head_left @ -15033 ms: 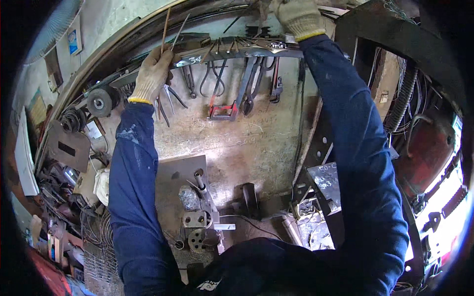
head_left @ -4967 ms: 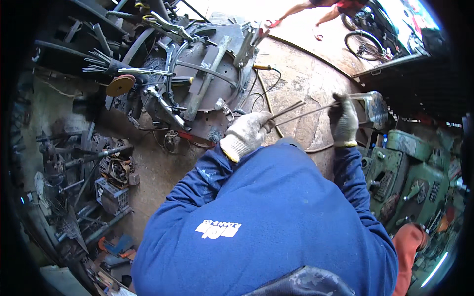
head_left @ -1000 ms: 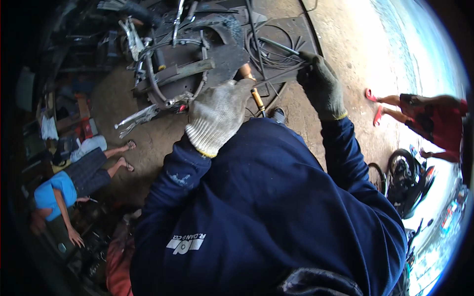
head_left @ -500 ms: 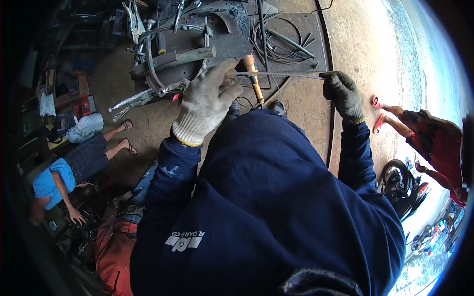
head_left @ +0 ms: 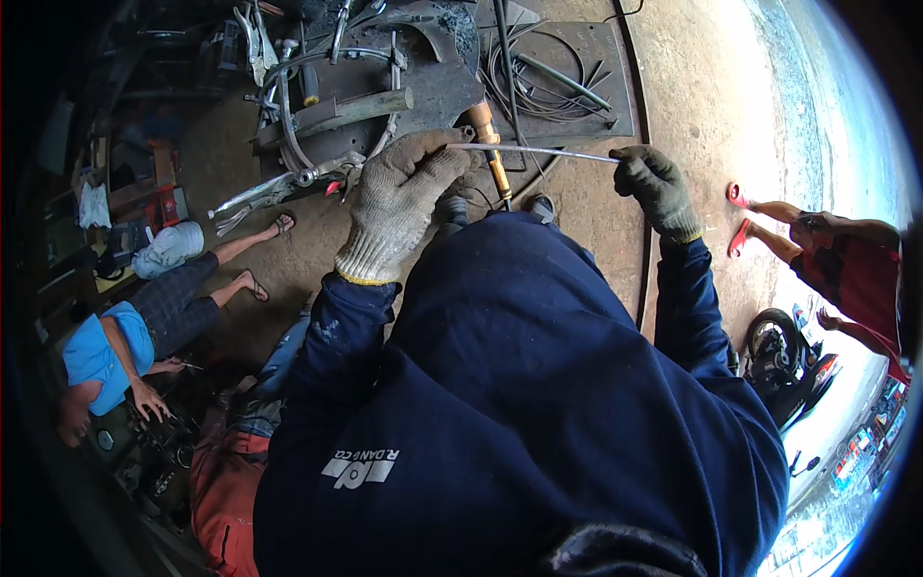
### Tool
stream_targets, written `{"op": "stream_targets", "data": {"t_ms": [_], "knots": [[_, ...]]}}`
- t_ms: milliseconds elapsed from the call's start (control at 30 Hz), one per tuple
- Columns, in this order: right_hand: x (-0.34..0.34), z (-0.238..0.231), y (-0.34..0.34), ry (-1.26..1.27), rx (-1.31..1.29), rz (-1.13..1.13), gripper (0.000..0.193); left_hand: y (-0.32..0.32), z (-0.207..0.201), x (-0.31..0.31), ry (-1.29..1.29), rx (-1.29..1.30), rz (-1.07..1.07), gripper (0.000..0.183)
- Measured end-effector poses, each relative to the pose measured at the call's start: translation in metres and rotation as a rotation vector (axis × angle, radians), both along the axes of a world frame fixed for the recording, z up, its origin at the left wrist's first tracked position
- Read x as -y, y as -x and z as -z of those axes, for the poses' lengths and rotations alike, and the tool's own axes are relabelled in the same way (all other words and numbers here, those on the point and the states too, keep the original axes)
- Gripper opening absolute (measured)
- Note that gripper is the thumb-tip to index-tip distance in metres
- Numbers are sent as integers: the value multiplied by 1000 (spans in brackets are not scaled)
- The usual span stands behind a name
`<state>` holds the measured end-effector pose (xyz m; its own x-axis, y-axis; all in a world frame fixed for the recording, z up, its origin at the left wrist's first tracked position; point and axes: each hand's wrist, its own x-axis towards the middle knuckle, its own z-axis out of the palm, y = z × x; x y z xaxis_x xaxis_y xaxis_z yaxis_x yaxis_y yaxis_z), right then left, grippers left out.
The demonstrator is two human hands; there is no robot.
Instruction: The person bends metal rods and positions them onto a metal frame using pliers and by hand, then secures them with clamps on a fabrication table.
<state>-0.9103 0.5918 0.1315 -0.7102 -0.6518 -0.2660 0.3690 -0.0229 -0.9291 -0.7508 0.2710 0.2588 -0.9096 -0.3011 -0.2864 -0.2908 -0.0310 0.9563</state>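
Note:
A thin grey metal rod [head_left: 553, 151] spans the gap between my gloved hands, above the floor in front of me. My left hand [head_left: 392, 204], in a pale knit work glove, pinches its left end. At the other end, the closed fingers of my right hand [head_left: 658, 190], in a darker, dirtier glove, grip the rod. Behind the rod is a yellow tool [head_left: 500, 173] with a copper-brown head, its dark cable end pointing toward my feet; it crosses under the rod without my hands on it.
Beyond my left hand, a metal worktable [head_left: 437, 91] carries a curved bar frame [head_left: 293, 135], a square bar [head_left: 356, 113] and locking pliers [head_left: 255, 43]. Coiled wire [head_left: 548, 72] lies on a plate. People are at both sides: blue shirt [head_left: 106, 356], red clothes [head_left: 856, 279]. A motorcycle [head_left: 784, 361] stands right.
My right hand has shifted slightly left and down, and the rod now tilts a little more, lower at the right. The person in blue has moved a hand and foot.

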Motion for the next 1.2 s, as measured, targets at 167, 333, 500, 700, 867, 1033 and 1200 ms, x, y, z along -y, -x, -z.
{"op": "stream_targets", "data": {"t_ms": [167, 333, 500, 700, 867, 1033, 1200], "knots": [[4, 0, -6, -56, -16, -49, 31, -2, 5, 3, 55, -23, 2, 25], [6, -2, -6, -84, -17, -38, 34, -2, 6, 4, 73, -12, 4, 27], [8, -16, -3, -59, -33, -16, 36, -3, 18, 13, 197, -67, 27, 27], [7, -28, 6, 233, 139, 16, 42, -1, 9, 2, 65, 14, -173, 26], [0, -39, 17, 112, 128, -119, 43, 2, 9, -9, 62, 14, -237, 24], [13, -39, 21, -299, -154, -390, 37, 8, 9, -13, 233, -44, -86, 22], [15, -26, 23, -208, -77, -270, 30, 7, -50, 1, 772, -152, 79, 30]]}}
